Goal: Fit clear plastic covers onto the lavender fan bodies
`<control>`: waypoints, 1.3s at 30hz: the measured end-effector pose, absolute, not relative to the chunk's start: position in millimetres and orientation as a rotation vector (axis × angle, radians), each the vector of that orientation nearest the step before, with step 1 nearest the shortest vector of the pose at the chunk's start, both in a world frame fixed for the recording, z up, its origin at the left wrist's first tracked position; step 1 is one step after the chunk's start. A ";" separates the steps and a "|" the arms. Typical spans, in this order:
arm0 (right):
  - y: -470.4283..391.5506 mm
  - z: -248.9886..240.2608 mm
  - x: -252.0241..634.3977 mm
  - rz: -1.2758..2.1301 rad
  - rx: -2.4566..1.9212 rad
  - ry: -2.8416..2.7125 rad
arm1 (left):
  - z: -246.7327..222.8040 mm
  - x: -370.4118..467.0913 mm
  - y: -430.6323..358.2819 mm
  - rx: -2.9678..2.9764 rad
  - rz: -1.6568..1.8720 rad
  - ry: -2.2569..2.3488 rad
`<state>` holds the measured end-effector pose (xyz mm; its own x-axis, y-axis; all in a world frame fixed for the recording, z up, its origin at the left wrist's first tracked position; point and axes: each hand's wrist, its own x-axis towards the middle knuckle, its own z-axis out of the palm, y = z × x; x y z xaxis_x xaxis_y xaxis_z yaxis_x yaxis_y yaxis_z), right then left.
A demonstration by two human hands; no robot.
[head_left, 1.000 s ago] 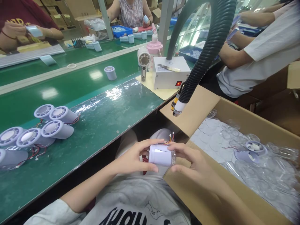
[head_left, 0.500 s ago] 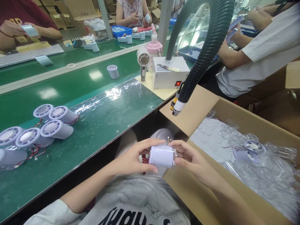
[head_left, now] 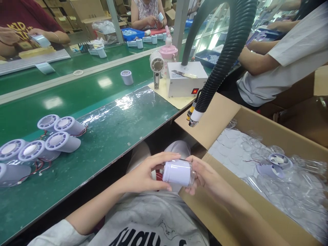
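Both hands clamped on white fan housing (head_left: 177, 172), lower centre of frame, over lap: left hand (head_left: 143, 176) wraps one end, right hand (head_left: 205, 174) cups the clear-cap end. Keep housing level, grip w/ fingertips, avoid pinching red wires underneath.

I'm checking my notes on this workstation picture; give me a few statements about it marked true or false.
1. Both hands, left hand and right hand, hold the white plastic cylinder. True.
2. The red switch on the white metal box is dark. False: it glows red.
3. The open cardboard box sits at the person's right. True.
4. The white cylindrical fan housings on the green belt stand upright. False: they lie on their sides.
5. The black corrugated hose ends inside the cardboard box. False: its tip hangs over the flap.
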<state>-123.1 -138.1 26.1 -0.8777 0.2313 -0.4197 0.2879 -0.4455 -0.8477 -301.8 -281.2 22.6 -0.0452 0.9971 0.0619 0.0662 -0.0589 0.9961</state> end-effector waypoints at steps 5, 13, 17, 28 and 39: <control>-143.3 27.9 -126.2 -2.513 0.824 1.538 | 21.7 -300.6 -283.2 1.239 1.279 1.246; -132.0 4.5 -136.7 -2.828 0.889 1.309 | 5.5 -318.5 -249.1 0.943 1.286 1.061; -103.5 -23.5 -155.0 -2.966 1.038 1.251 | -8.7 -337.2 -191.7 0.940 1.272 1.017; -69.3 -33.5 -176.9 -3.089 1.099 1.155 | -1.3 -356.9 -139.2 1.061 1.144 1.056; -99.1 -6.7 -160.5 -2.820 0.985 1.159 | 11.4 -343.2 -201.7 1.230 1.132 1.175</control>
